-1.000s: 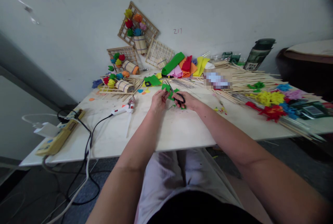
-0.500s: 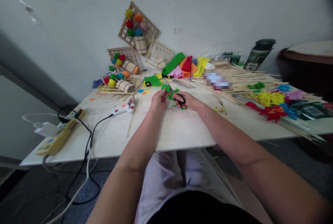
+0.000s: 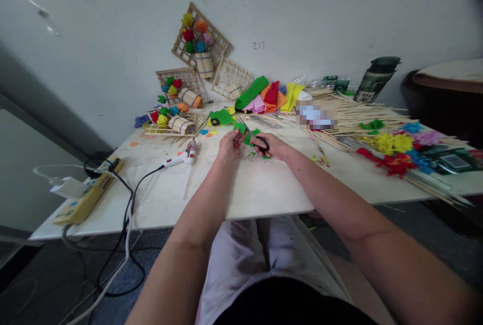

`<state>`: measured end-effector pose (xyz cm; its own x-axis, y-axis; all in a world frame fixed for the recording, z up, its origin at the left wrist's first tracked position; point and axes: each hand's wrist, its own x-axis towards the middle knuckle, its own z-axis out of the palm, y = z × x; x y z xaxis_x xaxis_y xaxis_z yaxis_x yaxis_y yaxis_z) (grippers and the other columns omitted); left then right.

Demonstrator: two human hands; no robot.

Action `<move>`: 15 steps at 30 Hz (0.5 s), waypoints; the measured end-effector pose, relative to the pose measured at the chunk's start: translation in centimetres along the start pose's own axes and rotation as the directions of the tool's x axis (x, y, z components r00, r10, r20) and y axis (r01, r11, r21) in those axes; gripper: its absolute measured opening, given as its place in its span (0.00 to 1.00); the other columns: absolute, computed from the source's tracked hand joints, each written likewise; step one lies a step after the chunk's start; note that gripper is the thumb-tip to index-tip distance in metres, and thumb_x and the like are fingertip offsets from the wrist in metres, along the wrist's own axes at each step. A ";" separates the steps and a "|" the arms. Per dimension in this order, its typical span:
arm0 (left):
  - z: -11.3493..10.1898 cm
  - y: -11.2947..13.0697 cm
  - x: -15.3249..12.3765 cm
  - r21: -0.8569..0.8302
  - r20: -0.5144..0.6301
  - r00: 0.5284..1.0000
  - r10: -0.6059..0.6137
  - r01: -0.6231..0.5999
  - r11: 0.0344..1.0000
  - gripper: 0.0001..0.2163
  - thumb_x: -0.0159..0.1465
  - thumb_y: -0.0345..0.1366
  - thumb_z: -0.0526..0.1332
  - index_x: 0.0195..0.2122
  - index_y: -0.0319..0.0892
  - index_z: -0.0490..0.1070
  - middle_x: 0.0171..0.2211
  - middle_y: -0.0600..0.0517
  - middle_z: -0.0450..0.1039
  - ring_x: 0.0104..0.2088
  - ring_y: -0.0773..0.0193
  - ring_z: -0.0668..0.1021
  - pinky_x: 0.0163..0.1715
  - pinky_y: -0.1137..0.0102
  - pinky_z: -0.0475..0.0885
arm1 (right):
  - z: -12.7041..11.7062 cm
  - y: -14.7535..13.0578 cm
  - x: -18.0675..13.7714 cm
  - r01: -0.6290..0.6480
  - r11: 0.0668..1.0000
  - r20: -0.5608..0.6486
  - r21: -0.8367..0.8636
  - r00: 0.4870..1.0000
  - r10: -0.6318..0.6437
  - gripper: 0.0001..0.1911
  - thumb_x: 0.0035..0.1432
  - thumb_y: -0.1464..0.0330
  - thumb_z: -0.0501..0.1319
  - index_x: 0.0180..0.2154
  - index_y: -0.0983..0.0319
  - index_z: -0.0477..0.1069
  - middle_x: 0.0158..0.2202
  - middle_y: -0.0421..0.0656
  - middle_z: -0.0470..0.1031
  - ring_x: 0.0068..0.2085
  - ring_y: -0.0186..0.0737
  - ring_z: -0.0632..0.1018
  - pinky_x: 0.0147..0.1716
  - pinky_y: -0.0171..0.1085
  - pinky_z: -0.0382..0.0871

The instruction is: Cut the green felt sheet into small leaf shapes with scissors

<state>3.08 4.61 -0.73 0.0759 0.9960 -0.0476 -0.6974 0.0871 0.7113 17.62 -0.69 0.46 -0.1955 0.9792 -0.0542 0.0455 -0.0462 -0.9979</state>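
Note:
My left hand (image 3: 231, 145) pinches a small piece of green felt (image 3: 239, 127) over the middle of the white table. My right hand (image 3: 273, 147) grips black-handled scissors (image 3: 261, 144), their blades pointing up and left to the held piece. Whether the blades touch the felt I cannot tell. More green scraps lie under and beside the scissors. Behind the hands rests a larger green felt sheet (image 3: 222, 116) with a small black object on it. Small blue, orange and yellow cut pieces (image 3: 204, 132) lie left of my left hand.
A glue gun (image 3: 181, 158) lies at left, its cord running towards a yellow power strip (image 3: 88, 194). Stick lattices with felt flowers (image 3: 202, 38) lean on the wall. Folded felt (image 3: 251, 92), many wooden sticks (image 3: 350, 108), a bottle (image 3: 377, 79) and coloured fuzzy bundles (image 3: 394, 143) occupy the back and right.
Almost nothing differs. Both hands stay in place with the felt and the scissors; only slight finger movement might be present.

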 end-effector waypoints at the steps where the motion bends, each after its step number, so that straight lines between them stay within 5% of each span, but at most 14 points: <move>1: 0.0 0.1 0.0 0.004 -0.005 1.000 -0.004 0.004 1.000 0.08 0.57 0.22 0.62 0.24 0.39 0.68 0.23 0.53 0.76 0.32 0.67 0.82 0.49 0.68 0.74 | 0.0 -0.1 -0.1 -0.002 1.000 -0.003 -0.006 1.000 0.002 0.09 0.58 0.67 0.63 0.29 0.63 0.66 0.16 0.34 0.67 0.13 0.26 0.66 0.07 0.26 0.48; 15: 0.1 0.6 -0.2 0.052 -0.019 1.000 -0.016 0.017 0.999 0.08 0.56 0.22 0.63 0.23 0.39 0.69 0.25 0.51 0.77 0.32 0.64 0.82 0.46 0.67 0.74 | 0.1 -0.3 -0.2 -0.004 0.999 -0.001 -0.037 1.000 0.004 0.09 0.56 0.70 0.62 0.26 0.63 0.64 0.16 0.34 0.66 0.12 0.26 0.64 0.08 0.26 0.46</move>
<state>2.74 4.40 -0.23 0.0732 0.9947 -0.0722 -0.6584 0.1025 0.7456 17.56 -0.94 0.76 -0.1946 0.9792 -0.0577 0.0820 -0.0424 -0.9957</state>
